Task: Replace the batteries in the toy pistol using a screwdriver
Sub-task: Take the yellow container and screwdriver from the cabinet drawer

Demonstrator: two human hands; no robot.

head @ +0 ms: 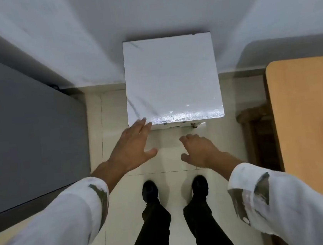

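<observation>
One white cabinet (pixel 171 77), left hand (pixel 134 145) at its corner, right hand (pixel 199 150) apart.

One view only: a wide-angle camera on the person's head, facing forward and steeply down. Shoes (pixel 150 191) and tiled floor (pixel 171 161) lie directly beneath. The marble-topped counter (pixel 171 77) stands close ahead, against the wall (pixel 144 13). Frame edges bend outward.

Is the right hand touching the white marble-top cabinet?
Apart. The head view shows bare floor tile between the right hand and the front edge of the cabinet.
</observation>
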